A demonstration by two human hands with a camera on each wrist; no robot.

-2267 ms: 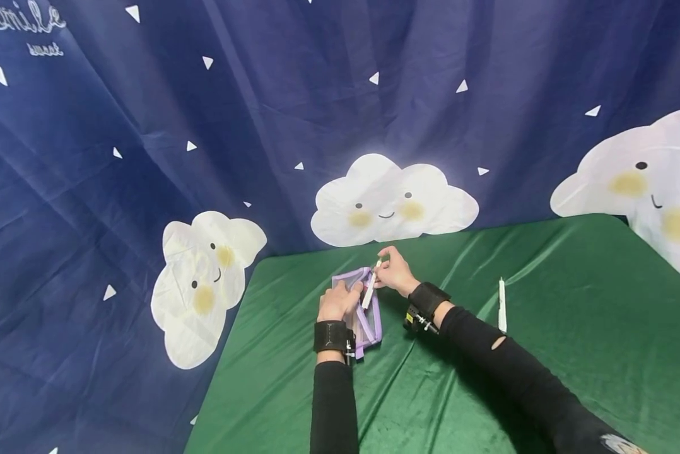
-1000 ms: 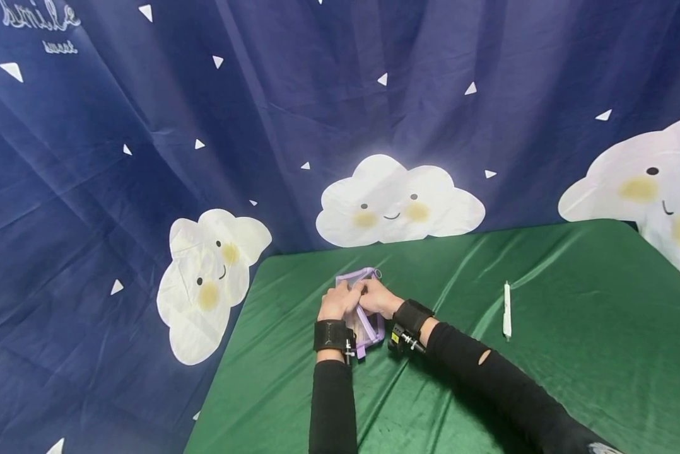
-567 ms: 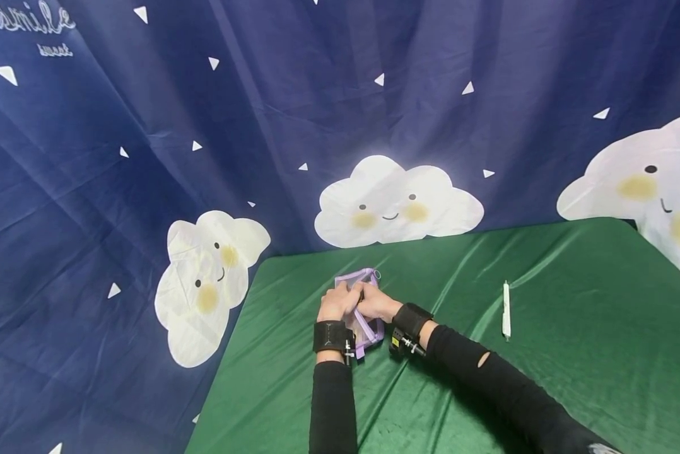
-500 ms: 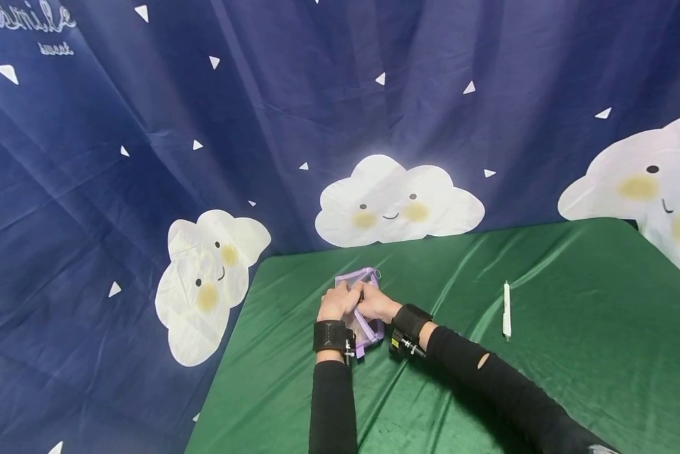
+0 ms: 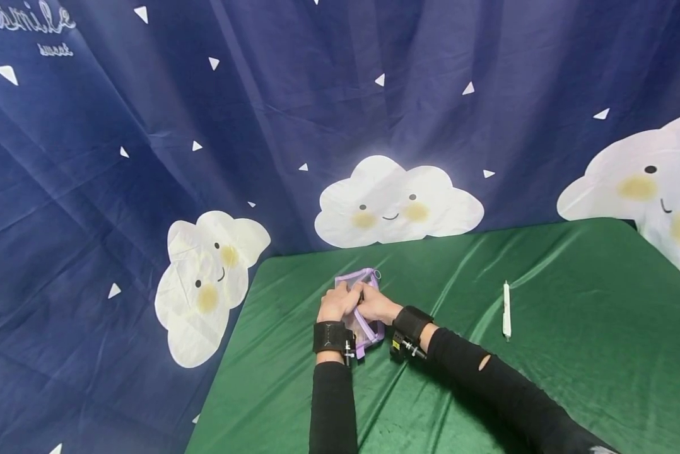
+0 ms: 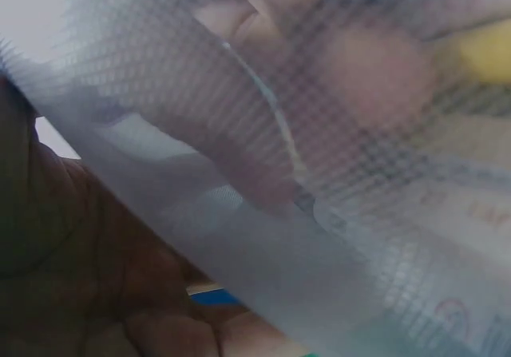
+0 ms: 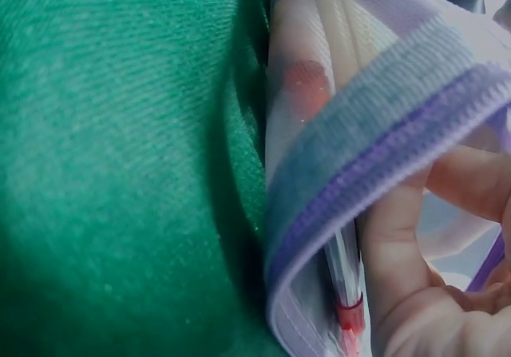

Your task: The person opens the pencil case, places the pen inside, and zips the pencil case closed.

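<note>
A see-through mesh pencil case [image 5: 364, 325] with purple trim lies on the green cloth. My left hand [image 5: 335, 302] grips its left side, the thumb towards the middle. My right hand [image 5: 376, 304] meets it from the right. In the right wrist view the zip edge [image 7: 383, 157] gapes and my right fingers [image 7: 395, 245] are bent inside the case; whether they hold anything is hidden. A clear pen with a red band [image 7: 347, 285] lies inside beside them. Through the mesh [image 6: 239, 245] in the left wrist view, blurred fingers and a yellow thing [image 6: 487, 53] show.
A white pen [image 5: 507, 312] lies on the green cloth [image 5: 442, 391] to the right of my right hand. Behind the cloth's far edge hangs a dark blue curtain [image 5: 283, 94] printed with clouds.
A white pen pinched in my right hand above the case 2.3 s ago is out of sight now. The right hand has moved down into the case; the left stays put.
</note>
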